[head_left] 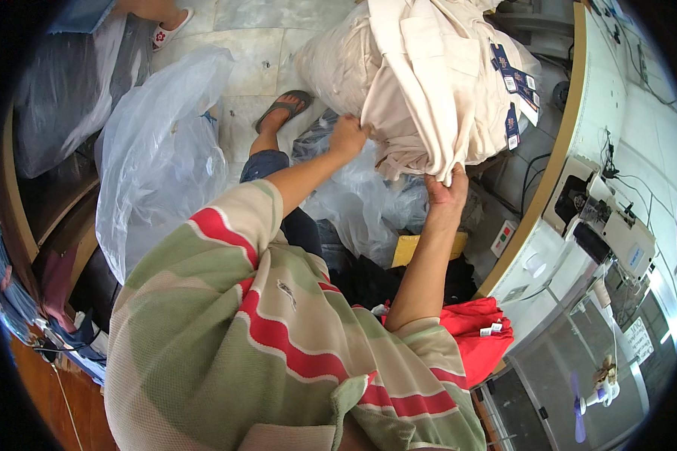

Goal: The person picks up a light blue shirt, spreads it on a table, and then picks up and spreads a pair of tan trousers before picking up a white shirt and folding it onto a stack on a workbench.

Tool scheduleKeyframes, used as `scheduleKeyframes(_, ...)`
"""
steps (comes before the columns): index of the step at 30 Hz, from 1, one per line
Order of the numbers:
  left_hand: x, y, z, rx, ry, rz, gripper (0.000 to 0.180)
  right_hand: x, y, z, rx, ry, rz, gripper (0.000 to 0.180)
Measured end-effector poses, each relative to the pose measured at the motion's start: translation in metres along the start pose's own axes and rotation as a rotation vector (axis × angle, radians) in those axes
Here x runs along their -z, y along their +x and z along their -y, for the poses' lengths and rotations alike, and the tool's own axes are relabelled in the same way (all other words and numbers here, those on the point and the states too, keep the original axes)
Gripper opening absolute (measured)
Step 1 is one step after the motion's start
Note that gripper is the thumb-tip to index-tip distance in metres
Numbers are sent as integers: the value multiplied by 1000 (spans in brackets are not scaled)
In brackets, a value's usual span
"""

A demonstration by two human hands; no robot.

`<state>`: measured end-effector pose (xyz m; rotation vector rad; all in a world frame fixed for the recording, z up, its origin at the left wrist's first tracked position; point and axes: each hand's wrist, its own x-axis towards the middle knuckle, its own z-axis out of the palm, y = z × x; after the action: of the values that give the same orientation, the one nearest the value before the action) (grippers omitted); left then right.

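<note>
Garments (pixel 429 83), cream, lie heaped over a plastic-wrapped bundle (pixel 331 56), dark tags (pixel 512 128) along their right side. The left hand (pixel 348 138) has its grip closed on their left edge; the right hand (pixel 447 192) pinches the near edge. Crumpled plastic (pixel 353 207) fills the space between the forearms, and a big clear bag (pixel 162 150) stands left. Close on the right runs the worktop (pixel 605 90), bearing a sewing machine (pixel 628 240). Red cloth (pixel 474 342) lies beside the right elbow.
</note>
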<state>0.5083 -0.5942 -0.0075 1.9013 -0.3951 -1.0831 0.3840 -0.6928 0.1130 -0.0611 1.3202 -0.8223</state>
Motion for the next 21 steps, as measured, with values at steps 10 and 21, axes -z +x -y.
scheduleKeyframes(10,10,-71,-76,-326,-91,98,19,-4,-10,16,0,23,64,38)
scheduleKeyframes(21,0,-58,-55,-475,-37,-43,28,4,-8,-5,-32,64,112,45)
